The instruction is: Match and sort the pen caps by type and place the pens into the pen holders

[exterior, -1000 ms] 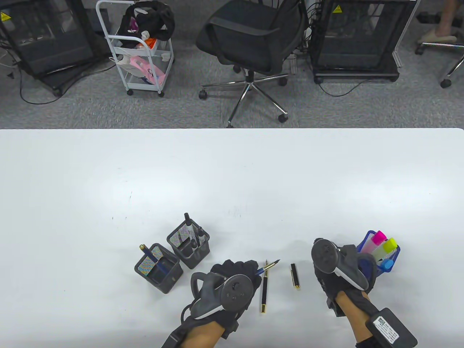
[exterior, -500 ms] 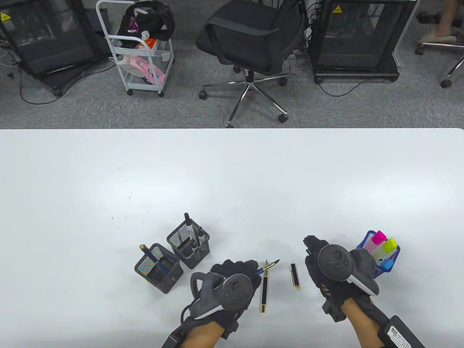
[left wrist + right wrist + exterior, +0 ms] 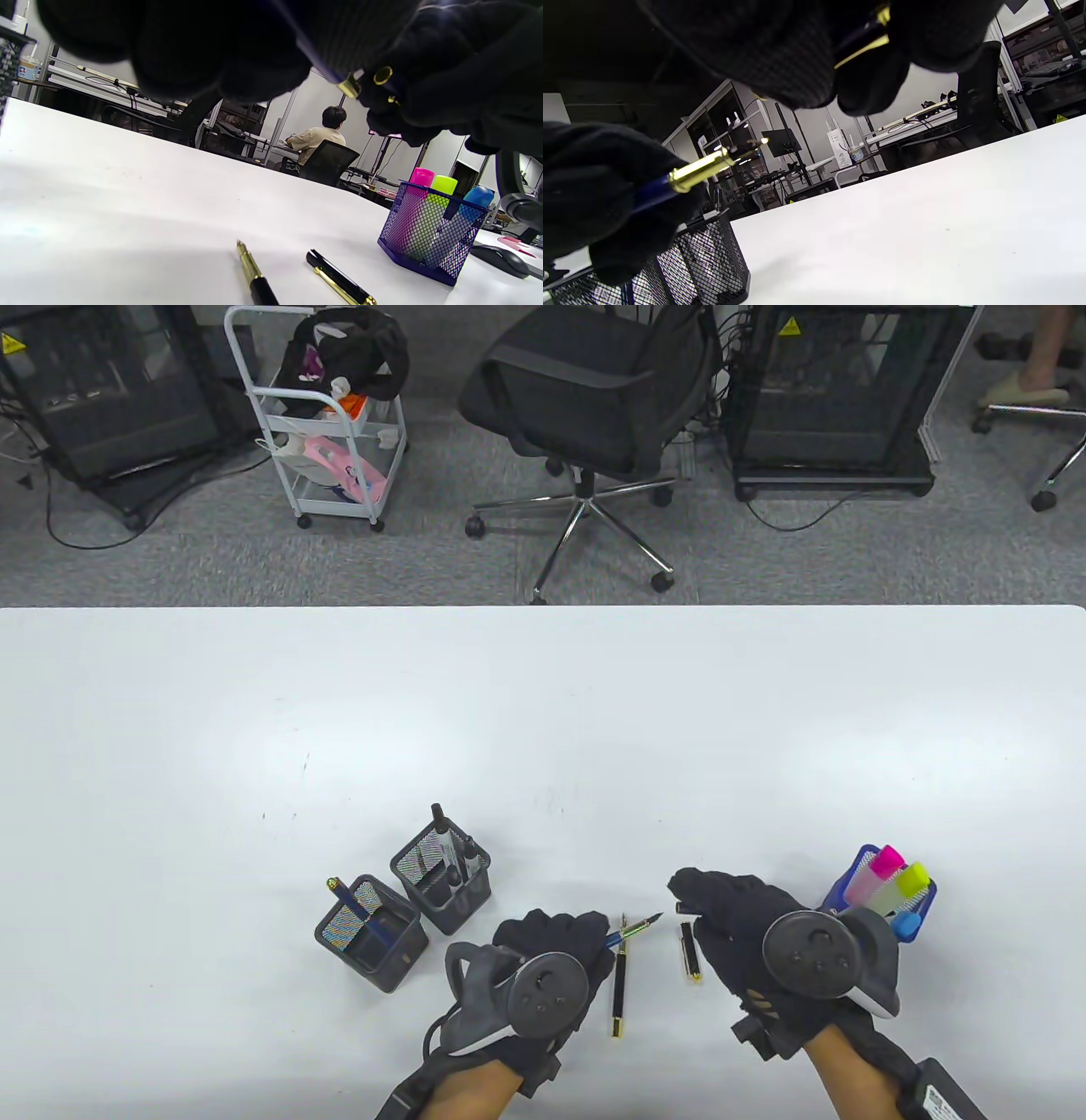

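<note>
My left hand (image 3: 585, 940) grips a blue fountain pen (image 3: 632, 931) whose gold nib points right; the same pen (image 3: 698, 170) shows in the right wrist view. My right hand (image 3: 702, 901) pinches a dark cap with a gold clip (image 3: 862, 41). The cap's open end (image 3: 383, 75) faces the nib, a short gap away. An uncapped black fountain pen (image 3: 618, 984) lies on the table between the hands. A black cap with gold trim (image 3: 690, 952) lies beside it, partly under the right hand.
Two black mesh holders stand at the left. One (image 3: 371, 935) has a blue pen in it, the other (image 3: 441, 879) has markers. A blue mesh holder (image 3: 887, 891) with pink, yellow and blue highlighters stands behind the right hand. The white table (image 3: 543, 712) stretches away behind.
My right hand has moved left from beside the blue holder to just right of the nib. The left hand and the pen on the table have stayed put.
</note>
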The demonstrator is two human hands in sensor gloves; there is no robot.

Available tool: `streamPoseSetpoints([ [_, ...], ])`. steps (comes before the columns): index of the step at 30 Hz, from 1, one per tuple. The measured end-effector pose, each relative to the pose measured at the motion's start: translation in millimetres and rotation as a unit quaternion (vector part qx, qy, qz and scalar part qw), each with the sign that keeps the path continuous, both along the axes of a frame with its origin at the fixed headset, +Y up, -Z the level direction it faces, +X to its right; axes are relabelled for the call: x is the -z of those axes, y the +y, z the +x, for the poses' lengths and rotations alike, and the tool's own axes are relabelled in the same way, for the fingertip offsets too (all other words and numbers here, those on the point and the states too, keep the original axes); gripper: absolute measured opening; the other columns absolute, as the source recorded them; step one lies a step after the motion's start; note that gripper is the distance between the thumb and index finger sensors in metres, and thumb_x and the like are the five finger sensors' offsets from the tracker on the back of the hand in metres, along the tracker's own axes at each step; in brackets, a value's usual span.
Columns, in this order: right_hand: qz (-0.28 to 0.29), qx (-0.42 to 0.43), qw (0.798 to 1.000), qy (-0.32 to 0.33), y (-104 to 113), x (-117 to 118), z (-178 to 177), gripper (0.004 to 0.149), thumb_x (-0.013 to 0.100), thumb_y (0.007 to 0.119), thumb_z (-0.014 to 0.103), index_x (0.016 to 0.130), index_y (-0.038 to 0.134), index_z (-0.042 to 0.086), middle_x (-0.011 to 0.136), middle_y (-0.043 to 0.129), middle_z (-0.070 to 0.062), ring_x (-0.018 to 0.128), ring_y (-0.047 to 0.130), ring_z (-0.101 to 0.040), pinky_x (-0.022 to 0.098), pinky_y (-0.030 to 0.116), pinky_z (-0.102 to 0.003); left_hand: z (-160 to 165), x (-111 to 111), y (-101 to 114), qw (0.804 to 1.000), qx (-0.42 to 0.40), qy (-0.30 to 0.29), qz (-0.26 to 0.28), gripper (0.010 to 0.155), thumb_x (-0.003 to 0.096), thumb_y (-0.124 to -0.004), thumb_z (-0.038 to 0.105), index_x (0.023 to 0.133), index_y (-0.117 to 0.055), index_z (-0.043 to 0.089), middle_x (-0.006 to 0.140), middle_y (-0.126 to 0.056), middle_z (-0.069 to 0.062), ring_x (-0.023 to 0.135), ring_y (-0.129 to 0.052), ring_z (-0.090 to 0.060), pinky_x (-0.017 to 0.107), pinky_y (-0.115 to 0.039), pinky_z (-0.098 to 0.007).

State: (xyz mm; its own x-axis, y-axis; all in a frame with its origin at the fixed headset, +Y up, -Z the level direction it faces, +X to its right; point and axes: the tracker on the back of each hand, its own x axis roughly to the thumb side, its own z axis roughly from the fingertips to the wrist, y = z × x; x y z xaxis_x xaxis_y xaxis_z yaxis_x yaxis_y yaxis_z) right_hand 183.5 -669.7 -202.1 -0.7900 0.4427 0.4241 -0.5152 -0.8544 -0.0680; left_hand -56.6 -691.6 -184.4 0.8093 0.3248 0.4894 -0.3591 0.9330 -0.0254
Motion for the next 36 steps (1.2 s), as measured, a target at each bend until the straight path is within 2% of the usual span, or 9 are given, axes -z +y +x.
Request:
streamPoseSetpoints([
  [4,0.008,-0.040,0.999,-0.002,-2.7,-0.5,-3.2,0.055,0.039,0.096,0.017,0.090,0.075,0.022,0.083,0.094,-0.004,0.069,0.098,-0.030,0.048,0.085,-0.043,-0.8,-0.4,1.2,1.000,-0.006,-0.003,0.005,0.050,0.0480,-0.076,0.039,0.090,-0.084,0.013,0.065,-0.101,-0.012,0.048,-0.098,-0.029,0.049,-0.077,-0.065],
  [10,0.004,-0.046,0.999,0.005,-5.4,-0.3,-6.0,0.054,0.040,0.094,0.016,0.090,0.074,0.022,0.084,0.093,-0.004,0.070,0.097,-0.031,0.050,0.085,-0.044,0.7,-1.7,1.5,1.000,-0.004,-0.012,0.010,0.050,0.0479,-0.076,0.039,0.090,-0.085,0.013,0.066,-0.101,-0.012,0.048,-0.098,-0.029,0.049,-0.077,-0.065],
  [18,0.001,-0.050,0.998,0.036,-6.0,-1.8,-9.5,0.054,0.040,0.093,0.015,0.090,0.074,0.022,0.084,0.093,-0.005,0.071,0.096,-0.031,0.051,0.084,-0.045,2.2,-2.9,0.4,1.000,0.008,-0.019,0.013,0.049,0.0479,-0.074,0.038,0.090,-0.085,0.014,0.067,-0.101,-0.012,0.049,-0.098,-0.029,0.050,-0.076,-0.065],
  [27,-0.034,0.013,0.998,0.058,-7.2,2.2,-2.6,0.054,0.040,0.092,0.014,0.090,0.075,0.022,0.085,0.093,-0.004,0.073,0.096,-0.031,0.053,0.084,-0.047,2.1,-2.2,0.3,1.000,0.003,-0.018,0.009,0.049,0.0480,-0.070,0.036,0.090,-0.084,0.015,0.068,-0.100,-0.012,0.050,-0.097,-0.030,0.050,-0.076,-0.065],
  [32,-0.013,-0.030,0.997,0.069,-6.1,-1.6,-10.5,0.053,0.040,0.092,0.014,0.090,0.075,0.022,0.085,0.093,-0.004,0.073,0.096,-0.031,0.053,0.084,-0.046,4.0,-2.7,-1.8,0.999,0.015,-0.027,0.008,0.049,0.0480,-0.070,0.037,0.090,-0.084,0.015,0.069,-0.100,-0.012,0.050,-0.097,-0.029,0.050,-0.076,-0.065],
  [36,-0.016,-0.029,0.996,0.081,-2.8,-2.9,-12.5,0.053,0.040,0.092,0.013,0.089,0.076,0.021,0.085,0.093,-0.006,0.072,0.097,-0.032,0.053,0.085,-0.045,2.3,-1.8,-1.8,1.000,0.015,-0.025,0.008,0.049,0.0477,-0.071,0.036,0.090,-0.084,0.015,0.070,-0.100,-0.012,0.052,-0.097,-0.031,0.051,-0.075,-0.066],
])
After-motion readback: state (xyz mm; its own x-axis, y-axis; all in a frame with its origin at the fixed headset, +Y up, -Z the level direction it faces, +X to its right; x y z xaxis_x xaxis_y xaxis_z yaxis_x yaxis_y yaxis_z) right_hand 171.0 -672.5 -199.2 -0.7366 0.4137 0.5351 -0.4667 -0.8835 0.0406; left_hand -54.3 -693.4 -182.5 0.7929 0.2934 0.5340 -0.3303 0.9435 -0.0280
